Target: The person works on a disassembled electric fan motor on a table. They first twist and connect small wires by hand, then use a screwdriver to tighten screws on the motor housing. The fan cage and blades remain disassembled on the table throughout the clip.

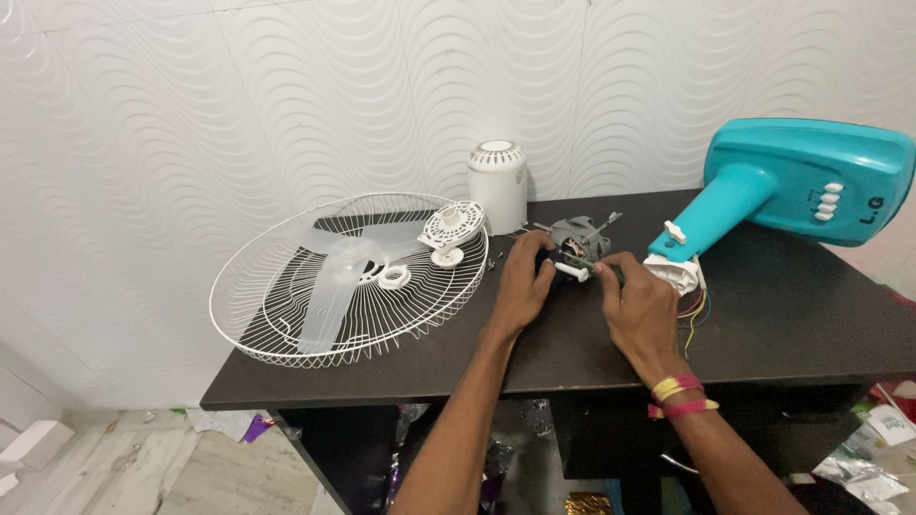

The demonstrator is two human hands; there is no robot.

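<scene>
Near the table's front edge (401, 381), both hands at work on a stripped fan motor (577, 243): left hand (523, 286) clasped round its near side to steady it, right hand (637, 307) pinched on a thin green-handled tool (611, 274) at the white shaft. Seemingly mid-dismantling, calling next for a firm brace and fine turning at the motor. Farther back: clear blade in white wire guard (348, 277), white vented cap (497, 183), teal fan base (801, 181) with dark lettering; crinkled packets (873, 458) lower right.

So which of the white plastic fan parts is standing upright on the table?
The white cylindrical motor cover by the wall, standing upright behind the wire grille; the other white pieces lie flat in that grille.
</scene>
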